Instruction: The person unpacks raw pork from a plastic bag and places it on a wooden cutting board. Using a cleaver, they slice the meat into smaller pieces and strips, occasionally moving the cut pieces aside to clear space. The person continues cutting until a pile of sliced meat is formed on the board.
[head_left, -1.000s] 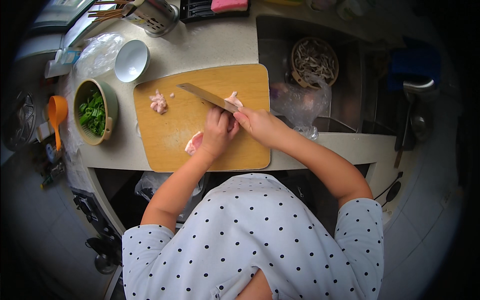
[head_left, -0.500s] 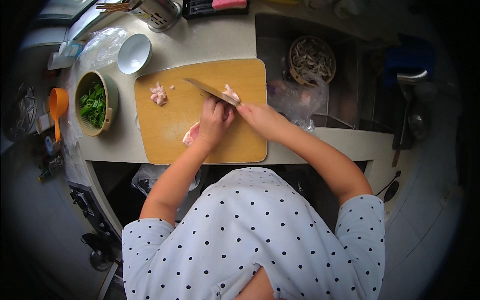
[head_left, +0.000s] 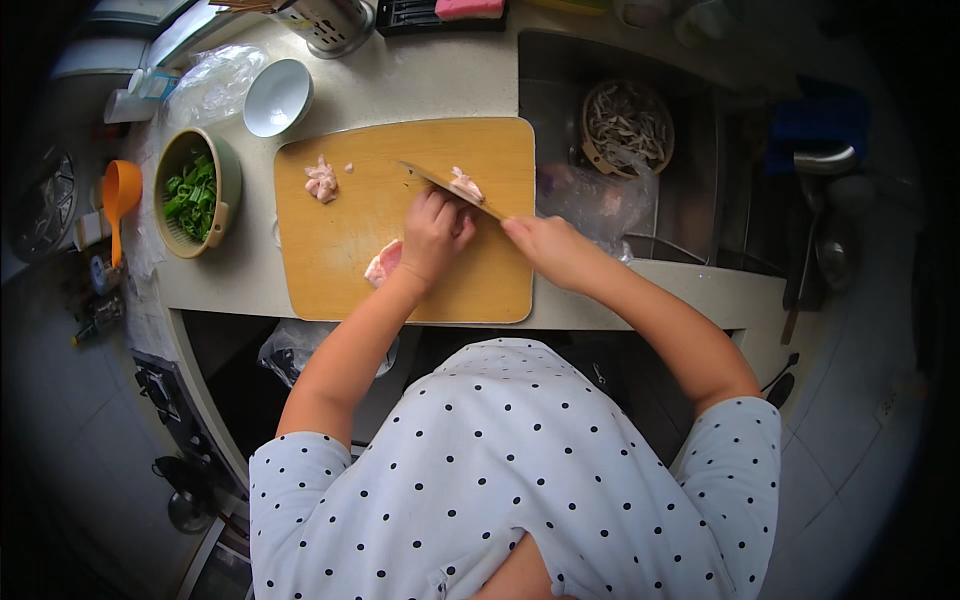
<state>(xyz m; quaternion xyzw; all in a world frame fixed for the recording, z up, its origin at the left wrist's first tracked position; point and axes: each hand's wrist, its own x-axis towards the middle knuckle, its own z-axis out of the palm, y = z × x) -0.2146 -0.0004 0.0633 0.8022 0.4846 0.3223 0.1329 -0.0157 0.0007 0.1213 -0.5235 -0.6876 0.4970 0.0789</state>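
My right hand is closed round the handle of a kitchen knife, whose blade slants up and left over a yellow cutting board. Close against the near side of the blade, my left hand has its fingers curled down; what lies under them is hidden. Cut pieces of pale pink raw meat lie just beyond the blade. Beside my left wrist is a larger piece of raw meat. A small heap of meat pieces rests at the board's far left.
Left of the board stands a basket of cut greens, with a white bowl farther back. An orange ladle is at the far left. In the sink on the right are a basket of small fish-like pieces and a clear plastic bag.
My right hand has drawn the knife back to the right and slightly nearer me. My left hand stays almost in place beside the blade. The whole view has shifted a little.
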